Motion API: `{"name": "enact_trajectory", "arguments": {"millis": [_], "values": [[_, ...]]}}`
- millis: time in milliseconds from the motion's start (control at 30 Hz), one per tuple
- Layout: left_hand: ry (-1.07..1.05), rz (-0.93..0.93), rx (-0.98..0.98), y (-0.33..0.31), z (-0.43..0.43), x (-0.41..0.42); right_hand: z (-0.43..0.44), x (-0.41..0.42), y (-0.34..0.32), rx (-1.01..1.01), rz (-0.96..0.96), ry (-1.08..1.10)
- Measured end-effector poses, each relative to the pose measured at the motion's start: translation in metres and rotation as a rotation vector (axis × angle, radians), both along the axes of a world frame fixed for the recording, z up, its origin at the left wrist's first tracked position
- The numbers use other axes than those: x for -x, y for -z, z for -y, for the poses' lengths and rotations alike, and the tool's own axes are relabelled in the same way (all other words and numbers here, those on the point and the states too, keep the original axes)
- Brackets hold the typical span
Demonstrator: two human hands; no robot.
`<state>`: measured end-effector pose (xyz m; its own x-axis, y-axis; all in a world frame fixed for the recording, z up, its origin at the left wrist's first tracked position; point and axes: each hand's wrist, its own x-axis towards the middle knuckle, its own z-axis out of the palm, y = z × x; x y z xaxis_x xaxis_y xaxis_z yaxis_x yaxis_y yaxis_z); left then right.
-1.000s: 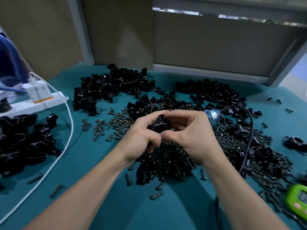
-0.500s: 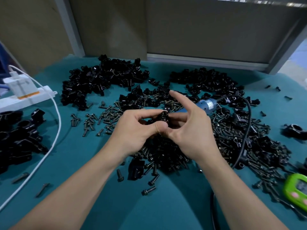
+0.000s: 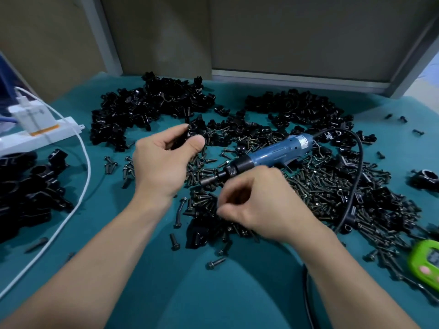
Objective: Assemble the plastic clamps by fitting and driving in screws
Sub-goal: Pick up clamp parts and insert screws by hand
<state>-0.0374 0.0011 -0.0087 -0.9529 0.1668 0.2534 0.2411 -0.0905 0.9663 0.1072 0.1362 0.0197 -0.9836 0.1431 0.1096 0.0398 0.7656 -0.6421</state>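
Since before, the hands had parted: left hand (image 3: pixel 164 160) pinched the glossy black clamp (image 3: pixel 181 138) in curled fingers above the screws (image 3: pixel 332 186); right hand (image 3: pixel 259 205) dipped, fingers curled, into that bristly metal heap, hold unclear.

The worktop (image 3: pixel 237 293) is showing plain teal. Clamps (image 3: pixel 147 108) are lying in glossy black heaps and screws (image 3: pixel 332 186) are glinting dark grey. The screwdriver (image 3: pixel 273 154) is showing a blue body, black collar and black cord (image 3: pixel 359 162). The power strip (image 3: pixel 54 135) is showing white with an orange band, and the timer (image 3: pixel 425 260) is showing lime green with pink buttons.
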Motion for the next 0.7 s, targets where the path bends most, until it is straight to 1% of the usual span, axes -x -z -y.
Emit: {"name": "enact_trajectory", "arguments": {"millis": [67, 100, 233, 400, 533, 600, 700], "values": [[-0.026, 0.038, -0.007, 0.004, 0.002, 0.006, 0.012, -0.001, 0.001, -0.116, 0.162, -0.102], [-0.023, 0.053, -0.004, 0.006, 0.003, 0.006, 0.016, -0.001, 0.002, -0.168, 0.200, -0.124], [0.028, 0.066, 0.021, 0.009, 0.002, 0.006, 0.025, -0.002, 0.002, -0.304, 0.190, -0.143], [0.056, 0.065, 0.057, 0.008, 0.001, 0.004, 0.029, 0.001, 0.009, -0.335, 0.170, -0.102], [0.052, 0.050, 0.070, 0.008, 0.004, 0.004, 0.025, 0.004, 0.015, -0.177, 0.104, 0.033], [0.062, 0.051, 0.065, 0.007, 0.004, 0.003, 0.019, 0.005, 0.015, -0.020, 0.056, 0.115], [0.112, 0.064, 0.062, 0.005, 0.005, -0.002, 0.007, 0.006, 0.014, 0.280, -0.020, 0.184]]}}
